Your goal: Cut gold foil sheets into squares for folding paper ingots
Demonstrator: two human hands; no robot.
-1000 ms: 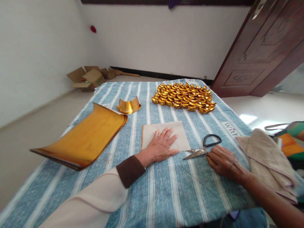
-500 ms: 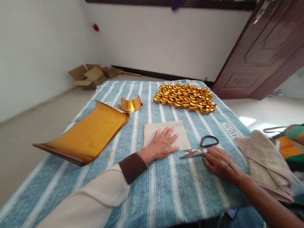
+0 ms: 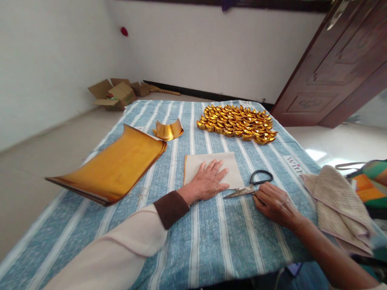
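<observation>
Compared with the frame a second ago, the right hand [image 3: 274,204] has moved left with the scissors [image 3: 247,190], and the blades, plainly parted then, now show much closer together. The left hand [image 3: 209,180] stays where it was on the paper [image 3: 229,162]; the view itself has shifted slightly.

The scissors have dull, worn metal blades and black handles, with one wide loop standing clear above the right hand. The paper is a four-sided piece, pale grey on top, with an orange-gold edge along its left side. It lies flat on the table [image 3: 208,245], at the centre of the frame.

The left hand is spread palm down over the paper, its fingers pointing to the upper right. The right hand, right of centre, is curled around the lower handle of the scissors. The blades reach left from it to the paper's near edge, just beside the left thumb; whether any paper sits between them I cannot tell.

Gold sheets [image 3: 111,165] lie curled at left, with smaller gold pieces [image 3: 169,131] above them. Folded gold shapes [image 3: 238,125] crowd the upper right of the table, and a towel [image 3: 338,201] lies at the right.
</observation>
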